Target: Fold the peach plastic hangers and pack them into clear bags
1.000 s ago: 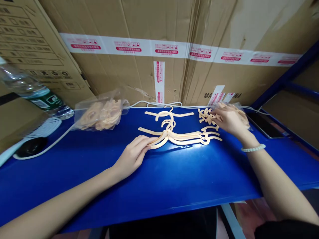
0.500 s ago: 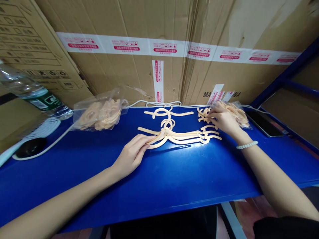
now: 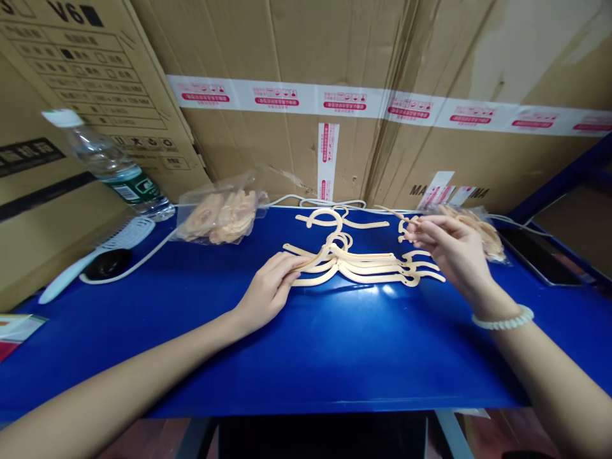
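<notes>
Several thin cream plastic hangers [image 3: 363, 262] lie stacked on the blue table [image 3: 310, 357]. My left hand [image 3: 270, 290] rests on the table with its fingers on the left end of the stack. My right hand [image 3: 452, 252], a bead bracelet at its wrist, is lifted just right of the stack and pinches one cream hanger [image 3: 394, 215] by its end. A single hanger [image 3: 335, 218] lies apart behind the stack.
A clear bag of cream parts [image 3: 220, 213] lies at the back left, another bag [image 3: 478, 226] behind my right hand. A water bottle [image 3: 112, 166], a white handheld fan [image 3: 95, 252] with cable and a dark phone [image 3: 540, 255] sit near taped cardboard boxes [image 3: 335, 95].
My right hand left the small pile at the back right and rose with one hanger pinched. My left hand stayed on the stack. The camera shifted left.
</notes>
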Demonstrator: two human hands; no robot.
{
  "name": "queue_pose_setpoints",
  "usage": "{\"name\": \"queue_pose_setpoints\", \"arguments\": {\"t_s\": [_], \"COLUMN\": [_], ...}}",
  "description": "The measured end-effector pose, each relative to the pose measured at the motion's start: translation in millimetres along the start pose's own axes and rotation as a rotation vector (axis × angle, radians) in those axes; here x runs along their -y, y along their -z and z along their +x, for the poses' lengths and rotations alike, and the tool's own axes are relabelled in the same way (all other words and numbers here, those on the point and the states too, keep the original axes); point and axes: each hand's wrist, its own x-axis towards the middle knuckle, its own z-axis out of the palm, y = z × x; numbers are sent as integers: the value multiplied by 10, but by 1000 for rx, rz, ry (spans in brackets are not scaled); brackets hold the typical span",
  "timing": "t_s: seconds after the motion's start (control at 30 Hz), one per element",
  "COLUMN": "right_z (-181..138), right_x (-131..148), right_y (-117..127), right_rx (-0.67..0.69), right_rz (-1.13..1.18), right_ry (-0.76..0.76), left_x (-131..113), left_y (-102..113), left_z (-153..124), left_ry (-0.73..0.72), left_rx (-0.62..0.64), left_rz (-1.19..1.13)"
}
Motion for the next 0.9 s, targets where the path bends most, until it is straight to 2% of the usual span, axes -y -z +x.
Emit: {"name": "queue_pose_setpoints", "arguments": {"t_s": [0.13,0.23,0.63,0.9], "right_z": [-88,-90,-85,-52], "right_x": [-47,-107,-156,-99], "right_y": [-103,-116,-92,-72], "right_rx": [13,42,239,368], "right_rz": [129,143,91,142], "right_ry": [-224,-324,-415,-557], "left_x": [21,33,39,37], "left_y": [15,23,21,12], "left_z": [11,14,11,5], "left_ry": [2,7,27,-5], "left_rx": [-17,-21,-13,-17], "left_rz": [-2,-7,24,15]}}
